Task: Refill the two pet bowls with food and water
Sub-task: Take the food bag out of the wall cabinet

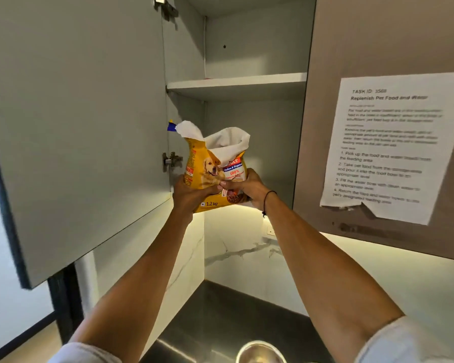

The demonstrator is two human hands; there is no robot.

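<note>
A yellow dog food bag [210, 166] with a dog picture and an open white-lined top is held up at the lower opening of a wall cupboard. My left hand [192, 193] grips its lower left side. My right hand [247, 187] grips its lower right side, a black band on that wrist. Both arms reach upward. At the bottom edge of the view, a shiny metal bowl [260, 352] sits on the dark counter [220, 315], only its far rim showing. No second bowl is visible.
The cupboard door [76, 127] stands swung open on the left. A white shelf [236, 83] crosses the cupboard above the bag. A printed task sheet [388, 148] is stuck on the closed door at right. Marble backsplash [247, 247] lies below.
</note>
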